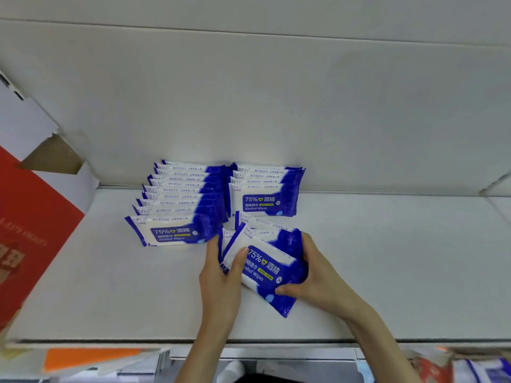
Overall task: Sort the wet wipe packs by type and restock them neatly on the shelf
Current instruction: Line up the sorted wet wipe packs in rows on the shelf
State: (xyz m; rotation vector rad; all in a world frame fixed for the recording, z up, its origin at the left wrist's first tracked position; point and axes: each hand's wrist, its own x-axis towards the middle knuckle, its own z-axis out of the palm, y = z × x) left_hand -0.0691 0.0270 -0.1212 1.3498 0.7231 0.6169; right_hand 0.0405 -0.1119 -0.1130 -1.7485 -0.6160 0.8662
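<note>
Straight at 12 o'clock from the bundle of blue-and-white plastic wipe packs (265,268), which left hand (221,275) and right hand (318,275) grip by its ends on the white shelf (387,258), sits the short row (265,197), bundle skewed 10-to-4.

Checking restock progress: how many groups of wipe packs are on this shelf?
3: a long row of blue-and-white plastic wipe packs back left, a shorter row right of it, and a tilted bundle gripped by left hand and right hand.

Held pack (264,272) hides packs behind (261,226); red box (33,230) cut by left edge; bottom-right packs (484,369) blurred.
</note>
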